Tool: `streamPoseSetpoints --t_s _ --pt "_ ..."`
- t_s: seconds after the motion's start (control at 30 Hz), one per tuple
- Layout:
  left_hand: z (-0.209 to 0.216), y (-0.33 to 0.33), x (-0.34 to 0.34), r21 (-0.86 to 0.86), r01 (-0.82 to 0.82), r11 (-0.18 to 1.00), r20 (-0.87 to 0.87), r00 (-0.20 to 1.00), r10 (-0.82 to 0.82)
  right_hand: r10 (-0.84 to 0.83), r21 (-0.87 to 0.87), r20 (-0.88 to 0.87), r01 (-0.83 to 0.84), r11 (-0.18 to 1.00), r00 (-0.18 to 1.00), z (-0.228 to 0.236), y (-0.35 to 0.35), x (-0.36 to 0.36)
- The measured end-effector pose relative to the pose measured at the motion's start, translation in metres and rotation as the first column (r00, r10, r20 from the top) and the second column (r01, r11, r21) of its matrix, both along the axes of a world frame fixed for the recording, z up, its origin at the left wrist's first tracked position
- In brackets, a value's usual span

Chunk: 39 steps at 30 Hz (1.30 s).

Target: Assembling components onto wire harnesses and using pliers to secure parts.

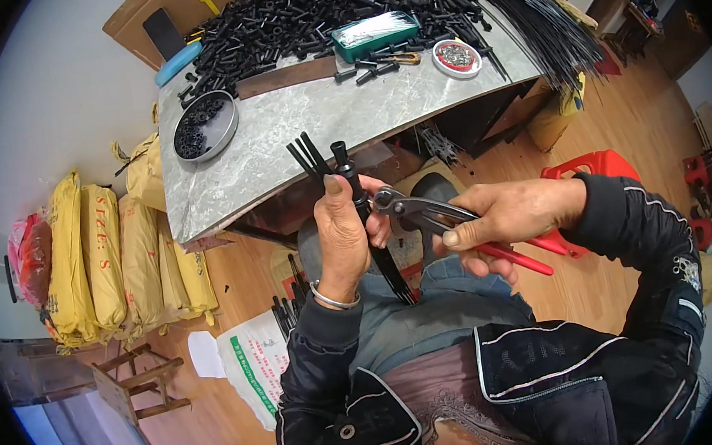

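Observation:
My left hand [343,238] is closed around a black tube-like piece with a flared fitting [341,158] at its top, held upright over my lap. Several thin black rods [309,153] stick up from the same grip, and black lengths [392,274] hang below it. In my right hand [514,214] is a pair of pincers [413,207] with dark jaws and red handles. Their jaws are right beside the black piece, by my left fingertips. Whether they grip anything there cannot be made out.
On the grey marbled table [282,136] lie a heap of black fittings [273,24], a round tin [235,119] of small black rings, a green box [377,43], a white dish [458,58] of small metal pieces and long black rods [537,20]. Yellow sacks [103,251] and a wooden stool [138,373] stand left.

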<state>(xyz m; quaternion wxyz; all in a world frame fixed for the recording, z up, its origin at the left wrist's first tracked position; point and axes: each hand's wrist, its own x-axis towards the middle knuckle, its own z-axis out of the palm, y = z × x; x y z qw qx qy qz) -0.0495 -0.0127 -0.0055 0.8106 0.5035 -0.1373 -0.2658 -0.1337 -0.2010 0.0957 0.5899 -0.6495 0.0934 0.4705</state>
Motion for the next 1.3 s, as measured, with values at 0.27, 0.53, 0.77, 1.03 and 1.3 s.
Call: streamPoseSetpoints --t_s 0.27,0.53,0.77,1.03,1.3 --pt "0.006 -0.006 -0.003 0.044 0.01 0.999 0.034 0.999 -0.011 -0.06 -0.071 -0.064 0.055 0.996 0.996 0.004 0.01 0.004" --pt "-0.026 -0.018 0.024 0.148 -0.355 0.923 0.087 0.935 0.345 0.446 -0.613 0.742 0.234 0.755 0.501 -0.082 -0.005 0.058" --pt "-0.018 -0.027 0.021 0.13 -0.368 0.921 0.042 0.93 0.366 0.62 -0.673 0.7 0.617 0.408 0.354 -0.106 -0.014 0.149" --pt "0.049 -0.014 0.016 0.061 0.042 0.997 0.416 0.907 -0.064 0.646 -0.47 0.75 0.803 0.368 0.143 -0.103 -0.002 0.132" --pt "0.081 0.047 0.069 -0.421 -0.535 0.732 -0.053 0.82 0.569 -0.543 0.345 0.378 0.43 0.834 0.75 -0.115 0.018 0.0"
